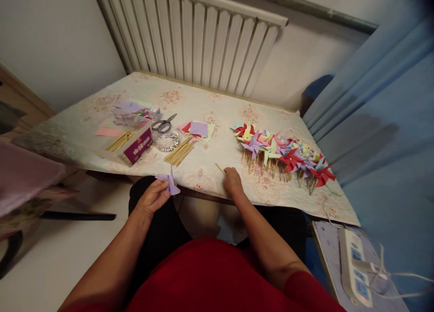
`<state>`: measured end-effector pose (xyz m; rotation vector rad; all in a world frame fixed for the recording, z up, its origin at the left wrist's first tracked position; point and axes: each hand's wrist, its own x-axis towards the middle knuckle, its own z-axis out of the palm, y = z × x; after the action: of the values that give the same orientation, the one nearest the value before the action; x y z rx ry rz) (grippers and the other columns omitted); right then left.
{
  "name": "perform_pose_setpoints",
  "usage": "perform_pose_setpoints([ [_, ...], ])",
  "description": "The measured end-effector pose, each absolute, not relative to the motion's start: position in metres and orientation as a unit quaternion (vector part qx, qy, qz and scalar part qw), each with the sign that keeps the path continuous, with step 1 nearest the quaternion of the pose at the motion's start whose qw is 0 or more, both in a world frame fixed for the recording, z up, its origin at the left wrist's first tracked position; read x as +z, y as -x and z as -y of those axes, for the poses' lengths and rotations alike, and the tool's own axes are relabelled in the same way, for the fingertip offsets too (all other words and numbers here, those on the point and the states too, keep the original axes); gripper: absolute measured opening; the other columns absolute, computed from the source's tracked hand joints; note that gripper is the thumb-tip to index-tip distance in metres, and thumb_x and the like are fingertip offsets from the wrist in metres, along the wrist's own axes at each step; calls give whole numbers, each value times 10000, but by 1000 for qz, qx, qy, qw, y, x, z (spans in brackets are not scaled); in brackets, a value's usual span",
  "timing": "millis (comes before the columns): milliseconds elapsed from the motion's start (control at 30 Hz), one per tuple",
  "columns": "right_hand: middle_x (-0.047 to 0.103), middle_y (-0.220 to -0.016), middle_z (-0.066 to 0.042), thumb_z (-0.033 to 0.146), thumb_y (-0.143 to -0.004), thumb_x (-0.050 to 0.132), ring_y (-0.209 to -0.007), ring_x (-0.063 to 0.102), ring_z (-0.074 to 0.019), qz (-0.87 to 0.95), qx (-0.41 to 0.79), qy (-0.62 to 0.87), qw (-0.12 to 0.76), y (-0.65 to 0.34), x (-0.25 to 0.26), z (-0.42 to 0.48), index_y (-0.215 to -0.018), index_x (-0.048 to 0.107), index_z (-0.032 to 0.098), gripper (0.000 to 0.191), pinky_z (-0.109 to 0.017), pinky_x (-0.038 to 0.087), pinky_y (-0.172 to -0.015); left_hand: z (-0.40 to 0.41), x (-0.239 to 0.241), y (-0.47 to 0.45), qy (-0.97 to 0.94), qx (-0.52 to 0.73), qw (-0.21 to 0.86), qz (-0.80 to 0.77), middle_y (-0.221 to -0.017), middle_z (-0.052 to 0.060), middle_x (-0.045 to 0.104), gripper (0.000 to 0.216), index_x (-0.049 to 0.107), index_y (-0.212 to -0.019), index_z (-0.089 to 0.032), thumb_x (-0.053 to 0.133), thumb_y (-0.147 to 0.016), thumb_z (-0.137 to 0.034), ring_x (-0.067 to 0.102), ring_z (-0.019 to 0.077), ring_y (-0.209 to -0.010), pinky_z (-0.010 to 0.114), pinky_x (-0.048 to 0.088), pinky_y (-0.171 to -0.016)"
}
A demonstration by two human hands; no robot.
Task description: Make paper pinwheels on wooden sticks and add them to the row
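Between the fingers of my left hand [156,195] is a purple paper pinwheel [171,184], held just off the table's front edge above my lap. My right hand [233,182] is closed around a thin wooden stick [220,168] at the table's edge, its tip pointing up and left. Between and beyond the hands lies a bundle of similar sticks [179,152]. Behind it sit a stack of coloured paper squares [198,130] and a clear round dish [168,148] of small shiny pieces. Scissors [163,124] rest near the dish.
A box [135,148] with a purple label holds more sticks at the left. Finished paper pinwheels [271,151] crowd the right side of the cloth-covered table [217,158]. A radiator [203,40] stands behind, a blue curtain [383,99] hangs right, and a power strip [355,267] lies lower right.
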<state>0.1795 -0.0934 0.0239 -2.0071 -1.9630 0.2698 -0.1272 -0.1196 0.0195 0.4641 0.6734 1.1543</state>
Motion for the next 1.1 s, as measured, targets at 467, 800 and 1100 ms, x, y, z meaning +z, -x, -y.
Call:
perform_pose_setpoints([
  [467,622,-620,25,288,-668,569,-474,525,-99,421,484,564,520,-181,44,88,-857,624,155,237,-216,412,-505,120,22,126,-220,528,763,-301,-742,84,727,243,722,-838,-102,821,-617,-112,688,179,-659,273,592,-676],
  [800,588,-562,68,271,-671,564,-356,312,-44,346,551,499,572,-154,87,109,-1051,616,152,401,-182,152,-364,119,21,126,-222,524,762,-309,-726,78,722,219,715,-829,-105,805,-629,-116,683,183,-640,337,586,-776],
  [1100,542,-548,68,279,-652,621,-365,335,-38,332,572,467,587,-147,101,118,-823,600,163,207,-186,160,-369,119,19,127,-226,530,756,-311,-735,84,719,242,723,-831,-101,820,-611,-128,674,181,-659,327,579,-780],
])
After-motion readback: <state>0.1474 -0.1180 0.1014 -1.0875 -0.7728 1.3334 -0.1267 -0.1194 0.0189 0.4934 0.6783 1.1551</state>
